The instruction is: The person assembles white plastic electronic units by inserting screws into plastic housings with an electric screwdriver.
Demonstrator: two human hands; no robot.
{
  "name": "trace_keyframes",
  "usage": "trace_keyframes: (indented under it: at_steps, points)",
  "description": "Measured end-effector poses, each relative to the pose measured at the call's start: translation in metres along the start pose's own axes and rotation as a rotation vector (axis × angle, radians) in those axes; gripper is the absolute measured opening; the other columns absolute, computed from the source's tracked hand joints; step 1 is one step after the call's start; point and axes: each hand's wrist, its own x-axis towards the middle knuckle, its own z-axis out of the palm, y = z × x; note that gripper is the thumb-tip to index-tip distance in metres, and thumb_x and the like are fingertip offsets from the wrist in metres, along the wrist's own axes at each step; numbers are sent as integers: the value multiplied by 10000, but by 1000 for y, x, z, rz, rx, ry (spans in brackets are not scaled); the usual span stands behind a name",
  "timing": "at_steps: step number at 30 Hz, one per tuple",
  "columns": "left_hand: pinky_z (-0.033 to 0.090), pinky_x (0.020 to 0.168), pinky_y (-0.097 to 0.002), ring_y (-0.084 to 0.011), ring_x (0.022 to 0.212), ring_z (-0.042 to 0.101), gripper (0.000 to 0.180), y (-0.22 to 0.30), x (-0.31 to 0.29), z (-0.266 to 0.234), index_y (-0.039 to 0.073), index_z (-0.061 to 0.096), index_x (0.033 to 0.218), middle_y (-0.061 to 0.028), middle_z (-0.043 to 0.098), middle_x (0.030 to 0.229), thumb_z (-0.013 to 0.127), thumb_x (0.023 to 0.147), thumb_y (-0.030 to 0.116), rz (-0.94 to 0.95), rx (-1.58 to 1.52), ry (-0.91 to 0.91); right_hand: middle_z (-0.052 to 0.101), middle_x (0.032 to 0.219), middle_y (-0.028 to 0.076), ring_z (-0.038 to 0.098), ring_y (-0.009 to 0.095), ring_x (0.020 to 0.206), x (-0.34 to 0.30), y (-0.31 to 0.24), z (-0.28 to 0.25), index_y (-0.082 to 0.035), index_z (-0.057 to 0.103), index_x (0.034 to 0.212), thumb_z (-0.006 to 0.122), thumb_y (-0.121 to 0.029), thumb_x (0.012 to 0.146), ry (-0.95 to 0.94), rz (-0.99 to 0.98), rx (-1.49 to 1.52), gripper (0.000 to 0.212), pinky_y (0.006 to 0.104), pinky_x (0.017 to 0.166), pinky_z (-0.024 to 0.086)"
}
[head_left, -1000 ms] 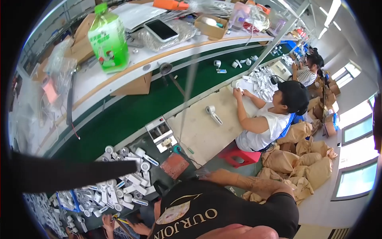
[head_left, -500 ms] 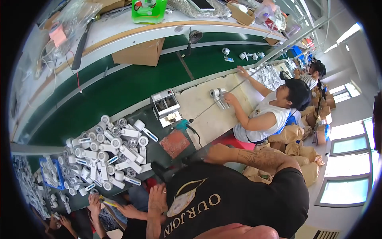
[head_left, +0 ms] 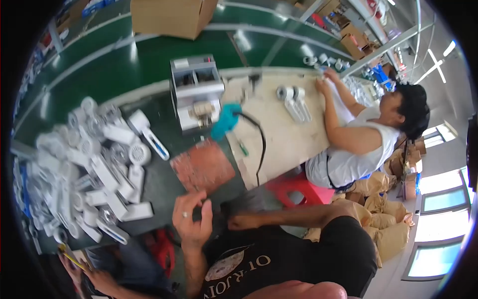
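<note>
Beyond the dark table (head_left: 158,192) runs a long green surface (head_left: 104,74), with a cardboard box (head_left: 172,17) at the far side. The person's left hand (head_left: 191,226) is raised at the table's near edge, fingers (head_left: 185,204) loosely bent and thumb standing apart, nothing visible between them. Just past those fingertips lies a reddish square mat (head_left: 202,167); whether they touch it cannot be told. White long-handled pieces (head_left: 104,172) are heaped to the hand's left. A teal tool (head_left: 226,119) sits beyond the mat, beside a grey-white device (head_left: 196,92). The right hand (head_left: 244,221) is low, near the black shirt (head_left: 298,254); its finger state cannot be made out.
</note>
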Motion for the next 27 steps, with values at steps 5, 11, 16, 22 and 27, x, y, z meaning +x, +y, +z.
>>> trace_keyframes:
  at_steps: [5, 11, 16, 22, 27]
  points:
    - [500, 696, -392, -290, 751, 614, 175, -41, -28, 17, 35, 689, 1019, -117, 691, 928, 731, 851, 12, 16, 163, 45, 692, 896, 253, 683, 435, 859, 75, 68, 43, -5, 705, 943, 562, -263, 953, 420, 184, -172, 295, 524, 751, 539]
    - [523, 758, -364, -274, 841, 631, 145, -38, 3, 41, 28, 690, 1014, -114, 677, 938, 709, 870, 39, 48, 62, 304, 715, 1072, 240, 701, 378, 931, 133, 250, 74, -42, 748, 1066, 502, -222, 950, 28, 242, -244, 326, 488, 825, 538]
    - [513, 733, -368, -265, 796, 626, 112, -46, -22, 17, 23, 681, 998, -111, 662, 884, 688, 886, 35, -213, 189, 409, 714, 1080, 235, 697, 374, 947, 167, 207, 106, -37, 740, 1079, 519, -225, 955, -118, 24, -231, 315, 483, 833, 535]
    - [531, 758, -373, -290, 826, 645, 129, -34, -16, 16, 21, 694, 1002, -127, 693, 920, 696, 873, 23, -360, 197, 315, 713, 1093, 226, 693, 366, 970, 136, 154, 73, -30, 727, 1100, 545, -230, 962, -122, -30, -92, 304, 476, 846, 531]
    - [534, 774, -380, -306, 846, 655, 142, -41, -6, 16, 19, 684, 1006, -133, 695, 944, 703, 866, 33, -364, 203, 282, 712, 1104, 220, 689, 360, 989, 160, 127, 15, -25, 716, 1116, 566, -234, 967, 33, -97, -13, 298, 470, 856, 528]
